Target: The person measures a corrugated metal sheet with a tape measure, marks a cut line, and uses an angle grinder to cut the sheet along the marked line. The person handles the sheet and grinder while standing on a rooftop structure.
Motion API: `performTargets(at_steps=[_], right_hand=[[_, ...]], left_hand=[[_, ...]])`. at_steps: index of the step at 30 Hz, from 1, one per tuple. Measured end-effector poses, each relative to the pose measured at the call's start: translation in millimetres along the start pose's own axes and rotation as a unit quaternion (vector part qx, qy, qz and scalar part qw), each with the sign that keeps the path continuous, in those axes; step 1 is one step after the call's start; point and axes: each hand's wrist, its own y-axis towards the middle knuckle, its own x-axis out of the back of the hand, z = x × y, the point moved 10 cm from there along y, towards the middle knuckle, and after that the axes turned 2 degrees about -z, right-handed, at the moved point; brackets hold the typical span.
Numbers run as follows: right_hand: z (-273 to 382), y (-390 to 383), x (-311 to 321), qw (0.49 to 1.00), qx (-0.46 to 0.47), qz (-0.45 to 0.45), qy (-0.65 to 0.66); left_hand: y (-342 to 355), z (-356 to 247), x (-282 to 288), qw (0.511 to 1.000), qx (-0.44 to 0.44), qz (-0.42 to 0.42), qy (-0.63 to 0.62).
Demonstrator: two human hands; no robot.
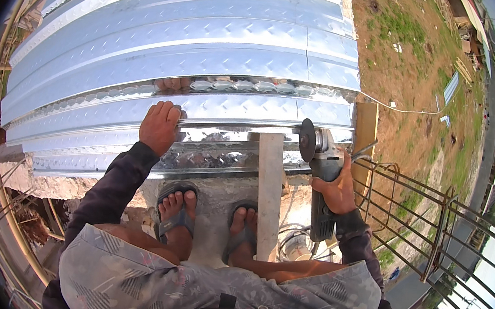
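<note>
Grassy ground [398, 34] borders metal sheets [209, 58]. The fingers of the left hand [159, 128] clutch a sheet edge [202, 123]; the right hand [340, 191] grasps a grinder [327, 165].

Bright daylight, glare on metal sheets [186, 53], edges bent.

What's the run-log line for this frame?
left grip: on ribbed metal sheets | right grip: holding angle grinder | disc: by sheets, contact unclear | nearby: plank, rebar cage
</note>
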Motion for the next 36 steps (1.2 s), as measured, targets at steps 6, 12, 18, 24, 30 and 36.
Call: performTargets(at_steps=[6, 12, 18, 24, 30, 36], right_hand=[[13.2, 6.9, 0.5, 0.999, 0.003, -0.007, -0.038], [24.0, 6.9, 1.4, 0.999, 0.007, -0.011, -0.050], [14.1, 10.9, 8.7, 0.992, 0.007, -0.022, -0.120], [16.7, 7.6, 11.2, 0.993, 0.035, -0.035, -0.103], [17.9, 10.9, 11.2, 0.989, 0.006, -0.040, -0.139], [16.9, 18.5, 9.7, 0.992, -0.005, -0.040, -0.119]], left_hand=[[-2.4, 3.0, -2.7, 1.000, 0.009, 0.018, 0.006], [2.5, 1.6, -2.6, 1.000, 0.017, 0.022, -0.003], [-0.7, 4.4, -7.7, 0.999, 0.029, 0.025, -0.014], [-1.1, 3.5, -6.9, 0.999, 0.028, 0.010, -0.015], [-4.4, 7.0, -9.5, 0.999, 0.029, 0.011, -0.014], [-3.2, 6.7, -8.5, 0.999, 0.029, 0.014, -0.012]])
